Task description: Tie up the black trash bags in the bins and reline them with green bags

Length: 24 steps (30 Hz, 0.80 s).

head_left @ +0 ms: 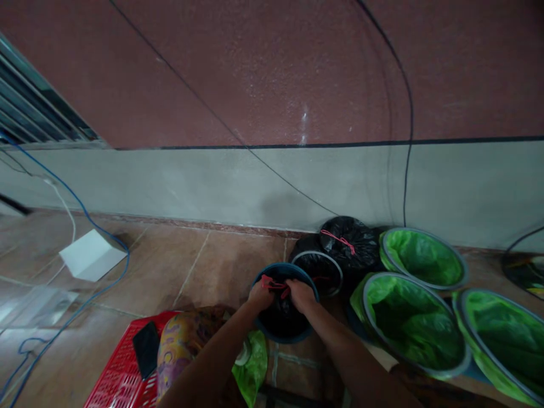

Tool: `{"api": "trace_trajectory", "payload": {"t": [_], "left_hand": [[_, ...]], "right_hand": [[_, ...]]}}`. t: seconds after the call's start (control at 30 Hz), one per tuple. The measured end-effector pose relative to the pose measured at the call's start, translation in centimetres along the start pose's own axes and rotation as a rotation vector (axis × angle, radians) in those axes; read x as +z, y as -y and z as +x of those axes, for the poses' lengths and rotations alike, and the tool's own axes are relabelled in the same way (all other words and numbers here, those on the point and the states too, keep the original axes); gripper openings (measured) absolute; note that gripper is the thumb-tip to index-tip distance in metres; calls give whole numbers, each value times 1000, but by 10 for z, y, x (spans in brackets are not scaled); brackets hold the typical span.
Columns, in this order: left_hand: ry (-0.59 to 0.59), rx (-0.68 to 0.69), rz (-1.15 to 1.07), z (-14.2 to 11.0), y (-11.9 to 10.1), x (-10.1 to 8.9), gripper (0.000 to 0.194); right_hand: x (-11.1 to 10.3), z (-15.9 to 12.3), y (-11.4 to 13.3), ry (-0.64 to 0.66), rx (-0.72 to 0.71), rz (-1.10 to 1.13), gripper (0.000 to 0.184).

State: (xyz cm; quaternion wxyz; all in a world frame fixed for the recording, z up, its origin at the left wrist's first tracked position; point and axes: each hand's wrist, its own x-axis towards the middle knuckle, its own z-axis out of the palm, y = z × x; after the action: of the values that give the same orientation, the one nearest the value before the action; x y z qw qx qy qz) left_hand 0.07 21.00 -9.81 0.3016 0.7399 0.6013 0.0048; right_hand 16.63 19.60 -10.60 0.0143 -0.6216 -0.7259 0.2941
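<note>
A blue bin lined with a black bag stands on the tiled floor in front of me. My left hand and my right hand are both over its rim, fingers closed on the red drawstring of the black bag, one at each end. The string stretches between the two hands. The rest of the black bag sinks into the bin below them.
A tied black bag and a black-lined bin stand behind. Three green-lined bins sit to the right. A red crate holding a phone lies at lower left. Cables and a white box are on the floor left.
</note>
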Motion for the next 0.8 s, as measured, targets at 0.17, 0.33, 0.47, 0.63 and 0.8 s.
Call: {"api": "trace_trajectory", "payload": {"t": [0.17,0.33,0.47,0.63,0.8], "left_hand": [[-7,-301,57,-9,10,-13,35],[-107,-436,60,-11,20,-14,43],[-111,-471,17,-12,27,-3,51],[-38,-565,-137,-6,32,2,50],[-116,-626,-214,0,39,-8,35]], "right_hand": [[-18,-1,1,-95,-23,29,31],[-68,1,11,-180,-86,58,32],[-99,-4,16,-248,-114,120,27],[-134,-12,24,-400,-185,207,20],[-171,-5,26,-556,-218,364,13]]}}
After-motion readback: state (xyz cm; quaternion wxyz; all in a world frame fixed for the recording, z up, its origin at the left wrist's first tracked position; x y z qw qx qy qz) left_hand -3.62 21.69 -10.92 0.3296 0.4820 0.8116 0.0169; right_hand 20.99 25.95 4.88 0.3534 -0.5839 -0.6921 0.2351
